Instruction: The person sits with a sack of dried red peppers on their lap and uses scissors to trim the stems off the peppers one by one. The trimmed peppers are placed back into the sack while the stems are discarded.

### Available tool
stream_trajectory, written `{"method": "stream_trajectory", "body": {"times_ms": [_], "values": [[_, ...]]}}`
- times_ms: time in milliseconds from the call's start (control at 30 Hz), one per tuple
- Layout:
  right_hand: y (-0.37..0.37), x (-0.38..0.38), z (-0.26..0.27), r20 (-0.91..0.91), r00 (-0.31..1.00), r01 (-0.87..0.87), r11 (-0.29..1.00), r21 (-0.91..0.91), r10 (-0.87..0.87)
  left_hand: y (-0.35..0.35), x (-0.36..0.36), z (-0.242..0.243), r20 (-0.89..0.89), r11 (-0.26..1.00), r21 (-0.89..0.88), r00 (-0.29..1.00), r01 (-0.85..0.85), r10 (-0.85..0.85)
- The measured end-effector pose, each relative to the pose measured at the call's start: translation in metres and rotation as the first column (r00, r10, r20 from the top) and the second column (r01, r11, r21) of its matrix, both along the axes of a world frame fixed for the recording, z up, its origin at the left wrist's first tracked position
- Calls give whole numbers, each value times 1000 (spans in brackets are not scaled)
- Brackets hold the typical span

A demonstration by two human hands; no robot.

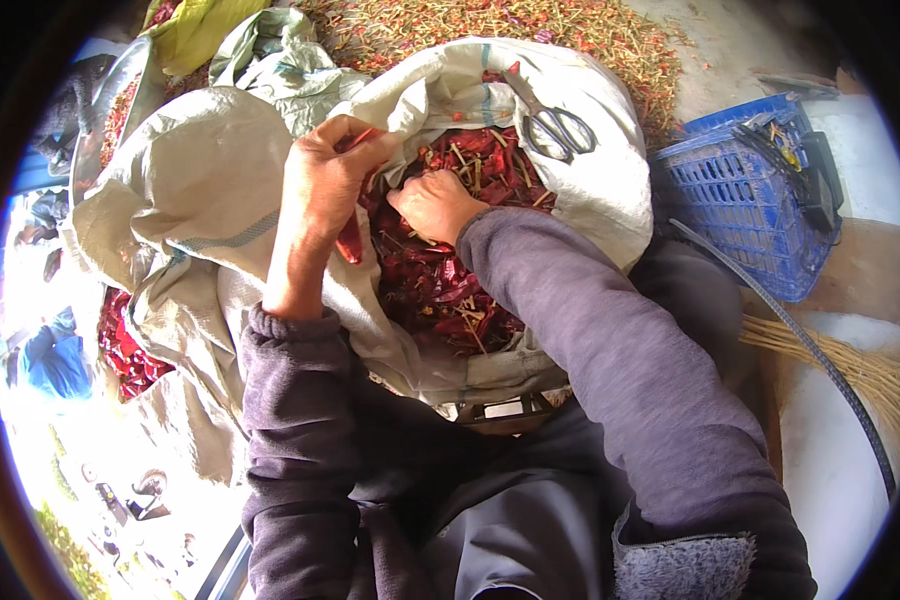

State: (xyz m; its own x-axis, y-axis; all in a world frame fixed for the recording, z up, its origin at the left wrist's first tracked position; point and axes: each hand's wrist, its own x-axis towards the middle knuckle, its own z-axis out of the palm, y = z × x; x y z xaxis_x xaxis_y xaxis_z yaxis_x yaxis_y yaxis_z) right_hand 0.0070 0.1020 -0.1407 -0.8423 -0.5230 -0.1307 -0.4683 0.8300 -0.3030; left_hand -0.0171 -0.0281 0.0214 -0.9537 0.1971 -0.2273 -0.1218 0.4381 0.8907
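Note:
A white woven sack (607, 187) with its rim rolled down stands between my knees, full of dried red chili peppers (439, 289) mixed with pale stems. Above its left rim, my left hand (334, 176) is closed around dried red chilies; one chili (350, 241) hangs below the palm. My right hand (436, 204) reaches into the sack, its fingers curled down against the chilies. Whether those fingers grip anything is hidden. Black-handled scissors (559, 133) lie on the rolled rim at the far right.
Another white woven sack (202, 165) slumps at left, near more red chilies (127, 349). Cut stems and bits (570, 30) cover the floor beyond. At right stand a blue plastic basket (750, 202), a dark braided hose or cable (810, 341) and a straw broom (855, 367).

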Motion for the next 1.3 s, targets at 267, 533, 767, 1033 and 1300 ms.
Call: {"method": "stream_trajectory", "body": {"times_ms": [267,533,767,1033,1300], "values": [[74,13,74,359,930,172,955,-242,-76,-1,-3,-2,98,979,-73,978,192,-184],[117,32,109,706,707,661,315,-681,43,28,22,-13,61,853,-59,855,519,-516],[114,27,121,523,844,516,452,-728,-121,29,15,-21,124,956,-8,949,295,-291],[114,22,135,317,917,374,800,-469,-243,36,25,-43,-272,928,-282,908,242,-319],[115,12,120,286,948,289,743,-604,-137,39,31,-35,-502,768,-639,728,52,-467]]}}
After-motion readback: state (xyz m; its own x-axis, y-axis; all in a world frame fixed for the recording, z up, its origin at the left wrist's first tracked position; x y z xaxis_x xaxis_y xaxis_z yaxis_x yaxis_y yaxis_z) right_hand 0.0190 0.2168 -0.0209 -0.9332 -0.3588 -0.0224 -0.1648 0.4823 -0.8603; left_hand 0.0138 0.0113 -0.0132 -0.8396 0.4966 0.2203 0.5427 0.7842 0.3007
